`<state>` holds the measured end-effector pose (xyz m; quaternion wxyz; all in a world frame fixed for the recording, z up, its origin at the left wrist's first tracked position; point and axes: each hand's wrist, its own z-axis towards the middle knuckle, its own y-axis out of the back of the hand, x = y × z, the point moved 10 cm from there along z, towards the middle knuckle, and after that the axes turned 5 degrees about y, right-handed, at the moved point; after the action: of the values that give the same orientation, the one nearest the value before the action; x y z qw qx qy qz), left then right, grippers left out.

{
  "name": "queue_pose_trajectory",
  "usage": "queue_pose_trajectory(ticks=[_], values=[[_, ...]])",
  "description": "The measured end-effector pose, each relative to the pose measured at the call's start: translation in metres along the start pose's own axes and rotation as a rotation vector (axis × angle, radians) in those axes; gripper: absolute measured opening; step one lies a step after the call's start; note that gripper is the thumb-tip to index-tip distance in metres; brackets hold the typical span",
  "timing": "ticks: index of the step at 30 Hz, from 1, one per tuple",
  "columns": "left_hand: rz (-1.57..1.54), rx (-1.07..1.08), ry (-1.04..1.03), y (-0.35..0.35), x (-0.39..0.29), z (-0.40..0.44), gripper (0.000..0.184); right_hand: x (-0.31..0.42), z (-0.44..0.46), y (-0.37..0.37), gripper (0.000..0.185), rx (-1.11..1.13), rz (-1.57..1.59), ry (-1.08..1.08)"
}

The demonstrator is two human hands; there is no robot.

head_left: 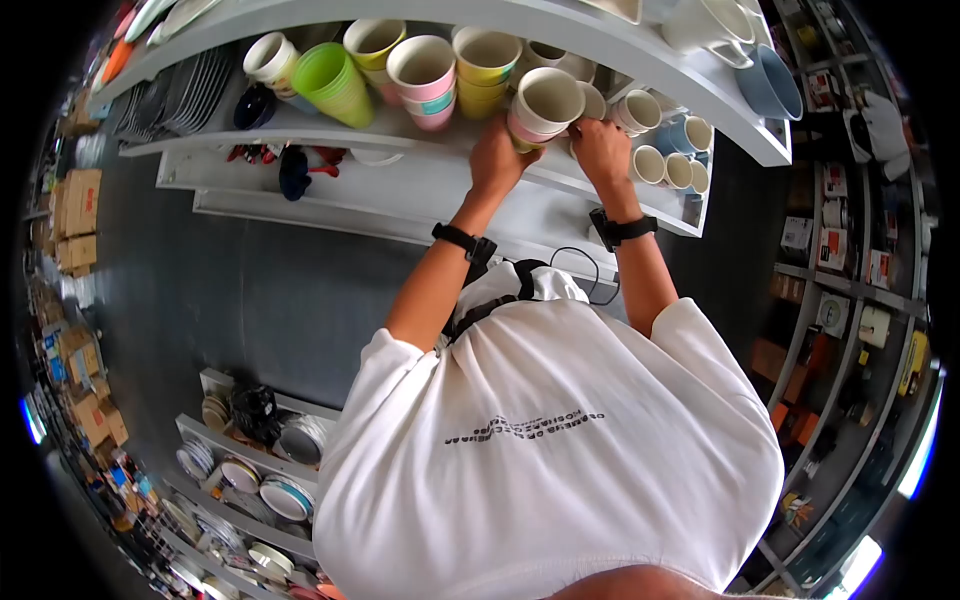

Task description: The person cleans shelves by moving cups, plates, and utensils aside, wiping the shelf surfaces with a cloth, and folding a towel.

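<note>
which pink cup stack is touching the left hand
The right pink stack, its base against the left hand; the turquoise-banded stack stands farther left, untouched.

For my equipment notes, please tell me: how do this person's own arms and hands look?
The left hand and right hand are ungloved. Each forearm is bare between a short white sleeve and a black wrist strap with a dark, blocky device.

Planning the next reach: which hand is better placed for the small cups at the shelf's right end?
Probably the right hand: nearer the small cups, while the left hand holds a cup stack.
</note>
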<state>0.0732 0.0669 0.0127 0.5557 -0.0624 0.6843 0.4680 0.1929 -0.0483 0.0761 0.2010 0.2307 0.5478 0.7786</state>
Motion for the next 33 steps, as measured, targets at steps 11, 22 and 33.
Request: queue_pose_trajectory(ticks=[11, 22, 33], values=[[-0.083, -0.065, 0.014, 0.004, 0.011, 0.0, 0.076, -0.014, 0.006, -0.017, 0.014, 0.128, 0.07, -0.008], [-0.496, -0.058, 0.117, 0.002, 0.029, -0.033, 0.069, 0.075, -0.07, 0.039, 0.019, 0.254, 0.503, 0.39], [-0.105, 0.245, 0.299, -0.087, 0.189, -0.155, 0.033, 0.003, -0.232, -0.192, 0.023, 0.92, 0.743, -0.192]])
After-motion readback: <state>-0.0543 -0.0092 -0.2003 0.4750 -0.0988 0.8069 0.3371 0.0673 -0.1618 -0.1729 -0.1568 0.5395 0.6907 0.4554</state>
